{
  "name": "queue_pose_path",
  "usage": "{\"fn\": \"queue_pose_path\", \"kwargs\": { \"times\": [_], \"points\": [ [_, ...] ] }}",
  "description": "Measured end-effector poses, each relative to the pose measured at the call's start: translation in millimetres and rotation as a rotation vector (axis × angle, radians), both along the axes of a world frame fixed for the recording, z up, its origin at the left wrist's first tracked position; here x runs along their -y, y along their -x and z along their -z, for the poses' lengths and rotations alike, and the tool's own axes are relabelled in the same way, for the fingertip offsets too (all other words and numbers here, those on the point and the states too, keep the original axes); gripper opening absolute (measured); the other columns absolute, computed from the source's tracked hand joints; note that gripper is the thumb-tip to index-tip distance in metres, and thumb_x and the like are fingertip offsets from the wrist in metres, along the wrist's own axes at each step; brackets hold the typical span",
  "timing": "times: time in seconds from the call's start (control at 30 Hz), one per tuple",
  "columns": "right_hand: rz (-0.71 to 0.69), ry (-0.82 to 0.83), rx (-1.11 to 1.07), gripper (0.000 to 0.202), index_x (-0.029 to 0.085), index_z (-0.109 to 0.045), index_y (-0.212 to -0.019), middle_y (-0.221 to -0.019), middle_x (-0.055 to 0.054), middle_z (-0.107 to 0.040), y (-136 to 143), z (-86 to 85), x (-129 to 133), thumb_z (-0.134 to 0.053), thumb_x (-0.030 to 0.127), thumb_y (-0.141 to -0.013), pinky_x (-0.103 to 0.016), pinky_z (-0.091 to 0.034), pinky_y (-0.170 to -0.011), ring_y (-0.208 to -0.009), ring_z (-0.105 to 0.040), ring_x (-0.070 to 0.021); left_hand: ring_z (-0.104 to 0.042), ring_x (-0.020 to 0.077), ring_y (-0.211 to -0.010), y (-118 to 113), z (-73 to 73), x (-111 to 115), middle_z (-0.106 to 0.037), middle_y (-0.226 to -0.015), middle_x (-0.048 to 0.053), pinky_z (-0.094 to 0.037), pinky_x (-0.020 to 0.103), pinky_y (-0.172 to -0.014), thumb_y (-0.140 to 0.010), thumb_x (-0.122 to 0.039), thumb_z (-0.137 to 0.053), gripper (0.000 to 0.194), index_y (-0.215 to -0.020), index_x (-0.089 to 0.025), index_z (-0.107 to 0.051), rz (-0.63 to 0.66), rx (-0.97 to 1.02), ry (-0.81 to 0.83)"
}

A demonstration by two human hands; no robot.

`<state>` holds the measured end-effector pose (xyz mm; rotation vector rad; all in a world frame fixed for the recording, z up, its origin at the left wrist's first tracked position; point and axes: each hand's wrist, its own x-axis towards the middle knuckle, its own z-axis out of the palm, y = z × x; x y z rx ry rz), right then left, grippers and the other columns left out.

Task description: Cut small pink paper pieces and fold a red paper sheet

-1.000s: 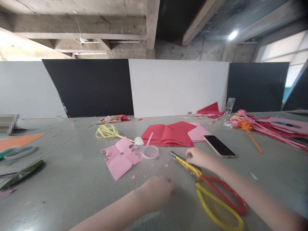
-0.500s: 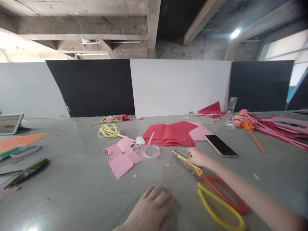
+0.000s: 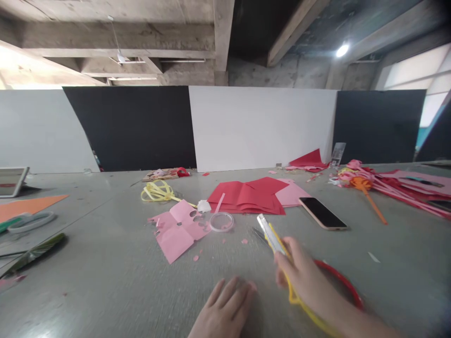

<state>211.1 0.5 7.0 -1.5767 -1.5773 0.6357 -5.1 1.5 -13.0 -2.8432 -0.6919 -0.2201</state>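
Note:
My right hand [image 3: 299, 270] is wrapped round a yellow utility knife [image 3: 273, 237], whose pale metal end points up and to the left above the table. Below it lie large scissors, with a red handle loop [image 3: 347, 281] showing and the rest mostly hidden by my hand and arm. My left hand [image 3: 225, 305] rests on the grey table at the bottom centre, fingers spread and nothing in it. A pink paper with cut holes [image 3: 176, 234] lies beyond it to the left, beside a round clear lid [image 3: 221, 222].
Red paper sheets [image 3: 243, 197] lie at the centre, with a phone [image 3: 322, 213] to their right. Yellow strips [image 3: 158, 191] sit behind the pink paper. An orange paper flower [image 3: 362, 184] and pink strips are at the right; orange paper [image 3: 31, 206] is at the left.
My right hand has lifted the yellow utility knife off the scissors and moved nearer to me. My left hand has shifted slightly, and its fingers are more stretched out.

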Motion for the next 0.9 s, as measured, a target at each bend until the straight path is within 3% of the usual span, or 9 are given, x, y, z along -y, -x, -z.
{"fn": "queue_pose_path", "kwargs": {
  "times": [0.1, 0.23, 0.37, 0.5, 0.63, 0.73, 0.9],
  "points": [
    [-0.012, -0.064, -0.062, 0.024, 0.021, -0.037, -0.099, -0.072, -0.003, -0.059, 14.0, 14.7, 22.7, -0.032, 0.041, -0.086, -0.030, -0.049, -0.063, -0.066, -0.061, -0.0179, -0.048, 0.0221, -0.113, 2.7, 7.0, 3.0, -0.045, -0.130, 0.004, -0.043, 0.032, -0.089, -0.095, -0.026, -0.032, 0.041, -0.135, -0.015, -0.030, -0.012, -0.003, -0.037],
    [0.032, -0.057, -0.109, 0.029, 0.021, -0.037, -0.104, -0.086, -0.008, -0.061, 10.8, 26.3, 14.8, -0.031, 0.044, -0.086, -0.035, -0.047, -0.073, -0.083, -0.060, -0.0212, -0.044, 0.0212, -0.116, 4.7, 12.1, 3.7, -0.042, -0.132, 0.005, -0.041, 0.031, -0.092, -0.095, -0.033, -0.029, 0.051, -0.140, -0.018, -0.009, -0.009, 0.058, -0.005],
    [0.082, -0.026, -0.081, 0.028, 0.021, -0.037, -0.101, -0.088, -0.010, -0.064, -1.8, 24.3, 0.6, -0.033, 0.044, -0.085, -0.036, -0.045, -0.074, -0.087, -0.060, -0.0248, -0.042, 0.0236, -0.118, 4.4, 10.7, 3.7, -0.038, -0.134, 0.008, -0.042, 0.034, -0.091, -0.094, -0.034, -0.030, 0.057, -0.140, -0.019, 0.000, 0.006, 0.067, 0.058],
    [0.093, -0.049, -0.041, 0.025, 0.021, -0.039, -0.097, -0.084, -0.010, -0.064, -6.7, 16.7, 2.7, -0.035, 0.042, -0.085, -0.035, -0.044, -0.072, -0.082, -0.060, -0.0248, -0.042, 0.0262, -0.118, 5.1, 8.3, 4.2, -0.034, -0.136, 0.009, -0.043, 0.037, -0.089, -0.093, -0.033, -0.035, 0.061, -0.140, -0.017, 0.002, 0.017, 0.051, 0.077],
    [-0.062, -0.040, 0.007, 0.023, 0.023, -0.048, -0.089, -0.084, -0.008, -0.064, -0.6, 4.0, 16.4, -0.036, 0.043, -0.086, -0.035, -0.043, -0.075, -0.084, -0.059, -0.0235, -0.043, 0.0245, -0.117, 6.4, 11.3, 3.7, -0.037, -0.134, 0.009, -0.043, 0.034, -0.090, -0.093, -0.033, -0.035, 0.063, -0.139, -0.019, 0.006, 0.035, 0.101, 0.038],
    [-0.215, 0.035, 0.024, 0.026, 0.024, -0.053, -0.096, -0.092, -0.007, -0.065, 6.4, -2.7, 25.8, -0.040, 0.042, -0.084, -0.036, -0.044, -0.078, -0.091, -0.058, -0.0244, -0.044, 0.0237, -0.116, 5.5, 13.4, 3.5, -0.040, -0.133, 0.009, -0.043, 0.033, -0.090, -0.094, -0.033, -0.033, 0.065, -0.137, -0.018, 0.012, 0.034, 0.112, 0.015],
    [-0.244, 0.078, 0.014, 0.032, 0.024, -0.058, -0.104, -0.090, -0.007, -0.067, 11.0, -1.0, 30.6, -0.045, 0.041, -0.079, -0.038, -0.046, -0.076, -0.089, -0.060, -0.0265, -0.044, 0.0252, -0.116, 4.6, 13.4, 4.1, -0.040, -0.132, 0.010, -0.043, 0.036, -0.088, -0.093, -0.032, -0.034, 0.070, -0.134, -0.016, 0.020, 0.024, 0.089, 0.027]
  ]
}}
